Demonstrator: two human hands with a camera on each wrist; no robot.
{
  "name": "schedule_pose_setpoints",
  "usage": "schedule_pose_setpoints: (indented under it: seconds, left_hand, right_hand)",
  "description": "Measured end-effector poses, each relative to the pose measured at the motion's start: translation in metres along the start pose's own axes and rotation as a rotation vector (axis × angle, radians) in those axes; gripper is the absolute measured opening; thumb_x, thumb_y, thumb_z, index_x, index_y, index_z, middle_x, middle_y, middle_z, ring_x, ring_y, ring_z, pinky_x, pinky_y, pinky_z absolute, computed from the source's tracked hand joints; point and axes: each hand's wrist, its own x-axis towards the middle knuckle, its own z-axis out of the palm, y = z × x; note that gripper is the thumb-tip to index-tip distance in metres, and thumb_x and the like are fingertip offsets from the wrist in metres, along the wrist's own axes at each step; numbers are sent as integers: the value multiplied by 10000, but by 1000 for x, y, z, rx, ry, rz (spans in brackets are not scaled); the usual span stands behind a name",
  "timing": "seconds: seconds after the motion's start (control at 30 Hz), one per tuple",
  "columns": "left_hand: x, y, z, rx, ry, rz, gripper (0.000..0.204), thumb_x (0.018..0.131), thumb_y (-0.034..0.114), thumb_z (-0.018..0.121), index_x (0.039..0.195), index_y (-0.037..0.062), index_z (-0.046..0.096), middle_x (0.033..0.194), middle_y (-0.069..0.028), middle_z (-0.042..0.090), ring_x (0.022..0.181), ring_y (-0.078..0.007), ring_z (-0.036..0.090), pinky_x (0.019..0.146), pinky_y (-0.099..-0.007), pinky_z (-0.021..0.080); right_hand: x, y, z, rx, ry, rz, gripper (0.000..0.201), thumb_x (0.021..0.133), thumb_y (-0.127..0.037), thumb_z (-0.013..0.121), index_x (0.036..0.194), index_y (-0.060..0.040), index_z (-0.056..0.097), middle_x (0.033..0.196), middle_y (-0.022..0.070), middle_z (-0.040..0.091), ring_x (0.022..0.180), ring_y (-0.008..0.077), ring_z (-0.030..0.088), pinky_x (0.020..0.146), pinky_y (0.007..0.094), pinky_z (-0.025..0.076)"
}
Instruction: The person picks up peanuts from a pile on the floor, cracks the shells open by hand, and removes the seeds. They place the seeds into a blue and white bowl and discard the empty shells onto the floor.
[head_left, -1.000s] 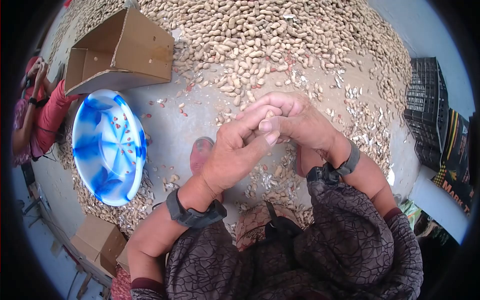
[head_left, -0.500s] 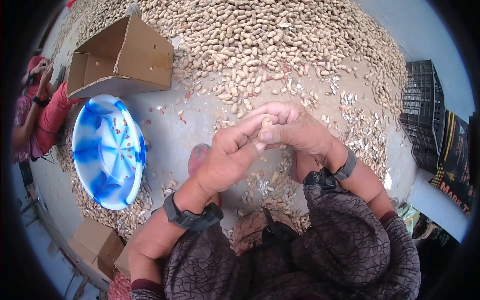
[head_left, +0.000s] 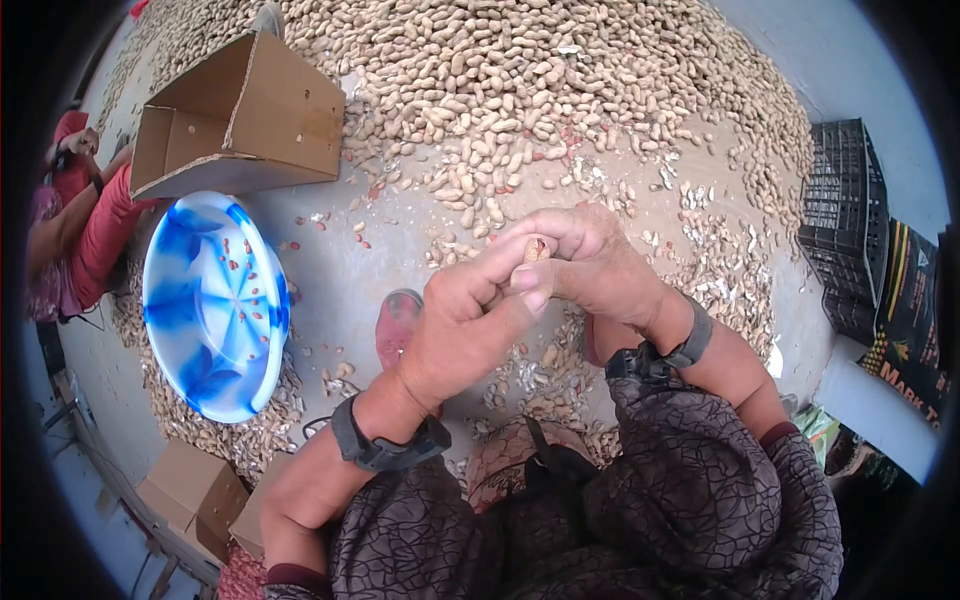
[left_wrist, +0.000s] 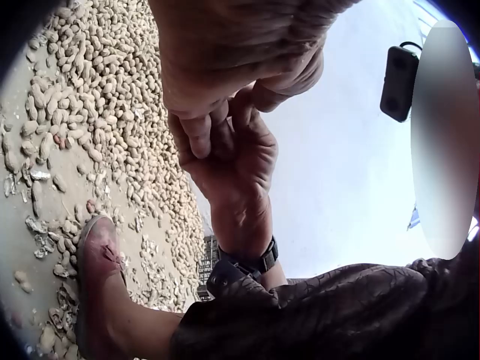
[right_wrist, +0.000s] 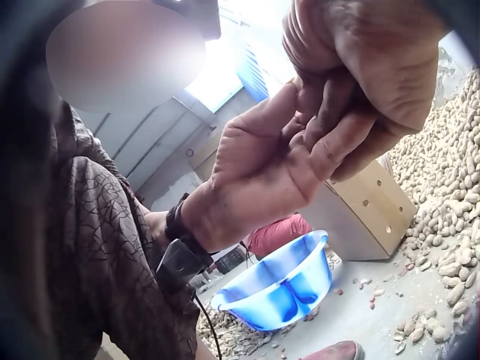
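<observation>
In the head view, a peanut (head_left: 537, 249) sits between my two hands, its pale shell split at the top with dark red showing inside. My left hand (head_left: 462, 318) and my right hand (head_left: 608, 262) meet around it, both thumbs pressing on its near side with the fingers curled behind. From the left wrist view, the fingers of my right hand (left_wrist: 244, 169) bend in under my left hand (left_wrist: 240, 56). The right wrist view has the two hands' fingers overlapping, which hides the peanut there. Left of my hands stands a blue and white basin (head_left: 163, 310) with scattered red kernels in it.
A large heap of unshelled peanuts (head_left: 480, 60) spreads across the far floor. An open cardboard box (head_left: 290, 110) stands behind the basin. Broken shells (head_left: 560, 375) lie by my feet. Black crates (head_left: 845, 220) are at the right; another person (head_left: 90, 220) sits at far left.
The peanut's shell, whole-looking half a second ago, now shows a dark red opening at its top. My thumbs have shifted slightly against it. At far left the other person's hands have moved lower.
</observation>
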Motion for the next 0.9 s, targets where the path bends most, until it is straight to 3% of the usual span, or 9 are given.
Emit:
schedule_pose_setpoints:
  seconds: [0.1, 0.2, 0.27, 0.3, 0.33, 0.47, 0.53, 0.6, 0.9]
  left_hand:
    - [4, -3, -3, -171, 32, -75, 231, 850, 64, 455, 1048, -25, 532, 794, 51, 494, 648, -8, 401, 546, -163, 346]
    - [10, -5, -1, -331, 122, -201, 238, 877, 89, 419, 1045, -29, 539, 800, 26, 542, 648, -25, 457, 555, -163, 378]
    - [14, -5, -3, -358, 188, -261, 247, 887, 100, 404, 1046, -31, 539, 803, 8, 565, 643, -34, 484, 560, -164, 396]
    - [17, -4, -6, -276, 222, -201, 260, 893, 115, 408, 1077, -24, 527, 806, -22, 576, 653, -56, 517, 577, -177, 425]
    - [17, -2, -9, -193, 256, -140, 276, 899, 131, 411, 1108, -17, 515, 809, -51, 587, 664, -78, 550, 595, -190, 454]
    - [18, 7, -12, 30, 265, -121, 276, 905, 145, 407, 1120, 20, 526, 683, -14, 545, 569, -57, 506, 515, -177, 423]
    - [21, 7, -8, 223, 244, 33, 276, 904, 148, 407, 1126, 49, 536, 607, 22, 476, 514, -41, 444, 465, -179, 382]
    - [23, 4, -12, 246, 262, 65, 277, 901, 140, 404, 1125, 49, 539, 594, 29, 457, 516, -36, 423, 465, -177, 365]
    - [25, -9, -18, 256, 322, 167, 264, 883, 92, 378, 1074, 33, 551, 637, 35, 459, 554, -17, 369, 481, -174, 314]
  right_hand:
    - [3, 0, 8, 225, 43, 78, 310, 756, -55, 595, 1054, 15, 547, 844, 12, 598, 738, 60, 532, 670, 199, 432]
    - [7, 5, 9, -21, 63, 111, 246, 736, -65, 640, 956, 28, 579, 757, 18, 576, 740, 55, 531, 654, 207, 466]
    - [9, 13, 7, 60, 111, 51, 246, 726, -69, 655, 938, 28, 578, 759, 24, 578, 741, 63, 536, 659, 213, 469]
    - [9, 14, 7, 140, 159, -10, 247, 715, -73, 670, 920, 29, 578, 760, 31, 580, 743, 71, 542, 665, 218, 471]
    - [10, 6, 8, 298, 227, 43, 249, 724, -156, 682, 886, 5, 583, 719, 21, 582, 654, 70, 537, 577, 202, 456]
    - [18, 4, -9, 175, 158, 40, 291, 762, -284, 647, 860, -15, 596, 667, 19, 589, 501, 42, 473, 436, 173, 389]
    - [26, 1, -7, 230, 90, 64, 289, 769, -285, 641, 849, -11, 598, 671, 22, 593, 492, 32, 464, 424, 161, 376]
    - [31, 1, -5, 288, 20, 91, 289, 775, -287, 635, 839, -7, 600, 675, 25, 596, 483, 21, 455, 412, 148, 363]
    - [39, 5, 6, 464, 82, 67, 221, 816, -235, 587, 834, -15, 601, 614, -28, 524, 464, -14, 421, 370, 113, 304]
